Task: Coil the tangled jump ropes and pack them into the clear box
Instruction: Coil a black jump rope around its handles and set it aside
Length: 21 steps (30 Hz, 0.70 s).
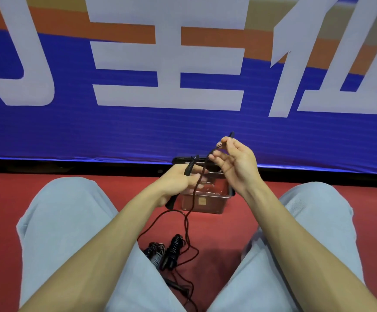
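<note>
Above the clear box (213,206), a black handle (188,167) is gripped by the left hand (179,182) and a dark rope (188,213) is pinched by the right hand (236,162). Nearer than the box, bundled ropes (167,252) are seen on the red floor (0,199).

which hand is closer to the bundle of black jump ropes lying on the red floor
Left. The left hand, gripping a black handle, sits lower, above the bundle of black jump ropes; the right hand pinches the dark rope higher and further right.

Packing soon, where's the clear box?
Head view, centre: the clear box sits on the red floor between the knees, partly behind the left hand and right hand.
</note>
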Available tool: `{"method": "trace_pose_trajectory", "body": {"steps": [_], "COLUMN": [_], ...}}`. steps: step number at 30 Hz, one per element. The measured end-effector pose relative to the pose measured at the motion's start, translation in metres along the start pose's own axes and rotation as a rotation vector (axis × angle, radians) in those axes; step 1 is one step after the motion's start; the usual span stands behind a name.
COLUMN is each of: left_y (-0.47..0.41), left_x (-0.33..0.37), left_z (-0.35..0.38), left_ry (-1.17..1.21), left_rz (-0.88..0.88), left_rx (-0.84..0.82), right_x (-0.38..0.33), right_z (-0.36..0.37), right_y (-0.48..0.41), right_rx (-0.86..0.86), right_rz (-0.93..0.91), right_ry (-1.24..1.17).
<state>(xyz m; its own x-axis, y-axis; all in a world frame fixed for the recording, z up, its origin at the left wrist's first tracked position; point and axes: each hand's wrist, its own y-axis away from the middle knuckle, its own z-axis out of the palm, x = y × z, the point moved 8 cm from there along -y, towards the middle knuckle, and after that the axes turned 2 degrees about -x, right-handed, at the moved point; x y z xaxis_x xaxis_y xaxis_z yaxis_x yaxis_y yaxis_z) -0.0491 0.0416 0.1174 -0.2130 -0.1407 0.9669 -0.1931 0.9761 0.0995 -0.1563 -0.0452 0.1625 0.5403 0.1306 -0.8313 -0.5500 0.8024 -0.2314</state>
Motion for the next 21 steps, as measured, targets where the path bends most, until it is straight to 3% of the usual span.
{"method": "trace_pose_trajectory", "body": {"steps": [6, 9, 11, 15, 18, 21], "left_y": [0.003, 0.001, 0.000, 0.001, 0.006, 0.010], "left_x": [-0.004, -0.001, 0.004, 0.016, 0.027, 0.036], "left_z": [0.015, 0.009, -0.003, -0.028, -0.043, -0.053], "left_ry": [-0.050, 0.010, 0.114, 0.466, 0.696, 0.868], "left_rz": [-0.005, 0.035, 0.078, 0.176, 0.262, 0.329], "left_rx": [-0.146, -0.031, 0.106, 0.286, 0.297, 0.272], "right_x": [-0.002, 0.003, 0.008, 0.033, 0.053, 0.057], "right_z": [-0.026, -0.030, -0.028, -0.015, 0.002, 0.019], "right_y": [-0.006, -0.008, -0.007, -0.001, 0.005, 0.011], "right_rx": [0.183, 0.187, 0.162, -0.011, -0.232, -0.398], "right_rz": [-0.002, 0.010, 0.054, 0.199, 0.268, 0.202], "right_ry": [-0.253, -0.131, 0.083, 0.517, 0.638, 0.775]}}
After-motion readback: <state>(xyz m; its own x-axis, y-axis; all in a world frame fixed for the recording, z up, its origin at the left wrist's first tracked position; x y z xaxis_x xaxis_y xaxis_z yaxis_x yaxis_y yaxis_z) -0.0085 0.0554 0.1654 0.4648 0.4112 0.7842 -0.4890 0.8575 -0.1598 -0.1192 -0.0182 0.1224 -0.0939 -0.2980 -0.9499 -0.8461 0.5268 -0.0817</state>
